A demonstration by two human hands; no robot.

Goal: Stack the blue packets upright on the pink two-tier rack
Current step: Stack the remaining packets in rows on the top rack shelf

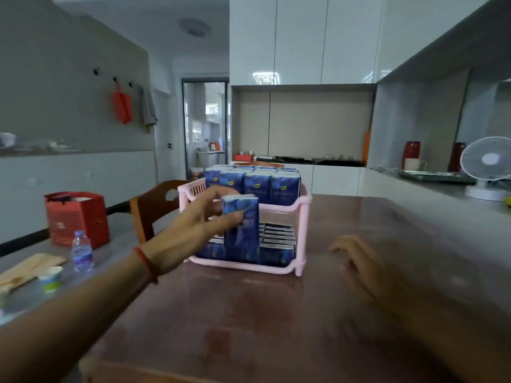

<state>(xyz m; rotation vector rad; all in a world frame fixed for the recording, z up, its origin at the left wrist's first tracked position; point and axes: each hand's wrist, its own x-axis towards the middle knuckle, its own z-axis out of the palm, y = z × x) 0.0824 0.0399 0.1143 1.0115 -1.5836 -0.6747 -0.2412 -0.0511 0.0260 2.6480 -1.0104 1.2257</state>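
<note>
A pink two-tier rack [302, 233] stands on the brown table. Its top tier is packed with several blue packets [284, 190] standing upright. More blue packets [276, 254] fill the lower tier, some lying flat at the back. My left hand [193, 230] holds one blue packet [243, 236] upright at the front of the rack, thumb and fingers pinching its upper part. My right hand [359, 261] rests on the table to the right of the rack, fingers loosely apart, holding nothing.
A wooden chair [154, 205] stands left of the rack. On the grey surface to the left are a red gift box [77, 217], a water bottle [82, 251], a small cup [51, 277] and paper. A white fan [489, 167] stands on the right counter.
</note>
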